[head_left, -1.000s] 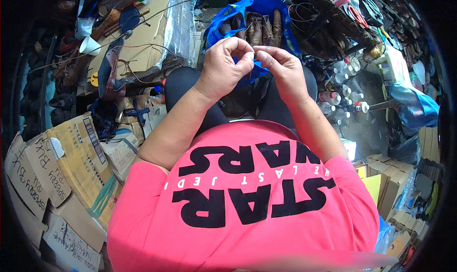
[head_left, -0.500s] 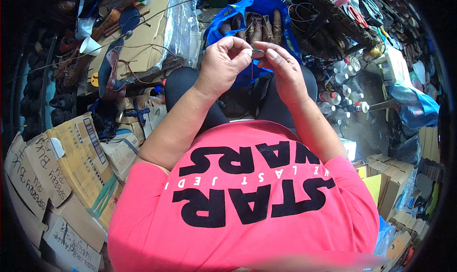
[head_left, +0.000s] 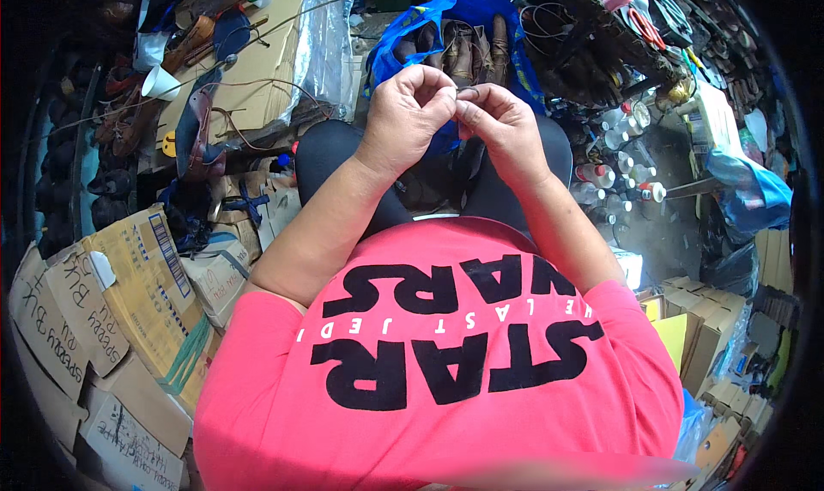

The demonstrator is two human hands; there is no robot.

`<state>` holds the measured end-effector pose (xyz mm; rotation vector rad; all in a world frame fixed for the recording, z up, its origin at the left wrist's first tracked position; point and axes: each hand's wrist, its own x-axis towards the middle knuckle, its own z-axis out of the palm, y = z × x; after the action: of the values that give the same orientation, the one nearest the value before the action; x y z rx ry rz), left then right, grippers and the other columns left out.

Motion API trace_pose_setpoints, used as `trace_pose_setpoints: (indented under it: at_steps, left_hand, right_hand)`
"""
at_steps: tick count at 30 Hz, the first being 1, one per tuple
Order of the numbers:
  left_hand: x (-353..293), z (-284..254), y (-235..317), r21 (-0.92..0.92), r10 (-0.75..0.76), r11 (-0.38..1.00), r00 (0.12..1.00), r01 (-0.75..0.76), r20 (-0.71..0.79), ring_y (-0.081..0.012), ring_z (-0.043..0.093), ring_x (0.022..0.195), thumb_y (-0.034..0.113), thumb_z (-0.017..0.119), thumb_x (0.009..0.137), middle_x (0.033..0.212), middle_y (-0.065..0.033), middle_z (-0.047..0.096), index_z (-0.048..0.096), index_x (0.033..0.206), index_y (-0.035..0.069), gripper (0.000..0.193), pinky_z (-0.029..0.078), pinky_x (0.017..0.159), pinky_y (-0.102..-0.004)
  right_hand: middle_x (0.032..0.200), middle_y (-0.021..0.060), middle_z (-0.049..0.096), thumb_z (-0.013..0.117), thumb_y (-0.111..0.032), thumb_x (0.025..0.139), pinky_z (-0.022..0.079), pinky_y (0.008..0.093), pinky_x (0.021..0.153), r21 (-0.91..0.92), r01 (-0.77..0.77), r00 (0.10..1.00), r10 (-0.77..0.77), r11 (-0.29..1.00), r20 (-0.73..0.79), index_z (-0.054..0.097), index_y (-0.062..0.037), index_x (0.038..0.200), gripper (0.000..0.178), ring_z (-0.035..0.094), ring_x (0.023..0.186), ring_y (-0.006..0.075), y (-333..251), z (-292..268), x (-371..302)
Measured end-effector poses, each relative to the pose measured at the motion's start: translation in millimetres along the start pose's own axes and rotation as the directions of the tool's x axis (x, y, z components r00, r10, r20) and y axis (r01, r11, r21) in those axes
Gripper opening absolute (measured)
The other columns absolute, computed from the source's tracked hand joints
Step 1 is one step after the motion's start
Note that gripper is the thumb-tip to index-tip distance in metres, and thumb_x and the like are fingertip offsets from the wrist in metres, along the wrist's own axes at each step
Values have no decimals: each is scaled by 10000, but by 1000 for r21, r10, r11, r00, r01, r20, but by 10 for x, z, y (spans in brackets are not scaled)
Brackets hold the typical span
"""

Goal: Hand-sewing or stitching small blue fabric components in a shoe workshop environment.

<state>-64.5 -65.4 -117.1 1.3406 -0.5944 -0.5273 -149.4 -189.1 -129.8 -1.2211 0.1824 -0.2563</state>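
My left hand (head_left: 406, 118) and my right hand (head_left: 505, 129) meet above my lap, both closed in a pinch with the fingertips touching or nearly so. Between them is a thin dark strand (head_left: 467, 91), mostly hidden by the fingers; its exact kind is too small to tell. Just beyond the hands, a blue bag (head_left: 390, 57) stands open on the floor. Inside it are several brown, worn-looking elongated pieces (head_left: 463, 49), shaped like shoe lasts.
To the left, a cardboard-topped surface (head_left: 266, 79) bears a white cup (head_left: 160, 84), a leather shoe piece (head_left: 200, 126) and a long thin cord. Cardboard boxes (head_left: 137, 268) crowd the lower left. Several bottles (head_left: 601, 175) stand on the right, near a blue plastic bag (head_left: 755, 195).
My right hand has turned and drawn in toward the left, its fingers curling into a tighter pinch against the left fingertips. The left hand has barely moved.
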Motion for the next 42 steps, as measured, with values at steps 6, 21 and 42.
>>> trace_pose_setpoints:
  at_steps: [6, 21, 42]
  left_hand:
    - [4, -18, 21, 16, -13, 1000, 1000, 13, -17, -45, 537, 689, 68, 584, 830, 779, 0, 595, 600, 865, 18, 64, 444, 660, -187]
    - [16, -74, 58, 17, -30, 999, 1000, 30, -5, -83, 576, 745, 57, 615, 800, 821, -44, 632, 634, 902, -3, 120, 459, 722, -209]
    - [45, -62, 30, 43, -24, 999, 1000, 24, -10, -68, 576, 697, 46, 619, 794, 778, -35, 626, 614, 849, -5, 76, 473, 664, -201]
  right_hand:
    - [782, 43, 605, 608, -86, 825, 446, 206, 596, 8, 6, 1000, -6, 1000, -6, 587, 8, 909, 128, 541, 674, 82, 9, -2, 11]
    - [819, 59, 618, 601, -83, 827, 462, 209, 604, -33, -4, 1000, 4, 999, -7, 591, 15, 914, 131, 559, 713, 88, -7, -18, 4]
    - [788, 50, 618, 618, -77, 812, 456, 202, 586, -33, 5, 1000, -6, 999, -31, 595, 12, 886, 118, 552, 673, 76, 19, -8, 13]
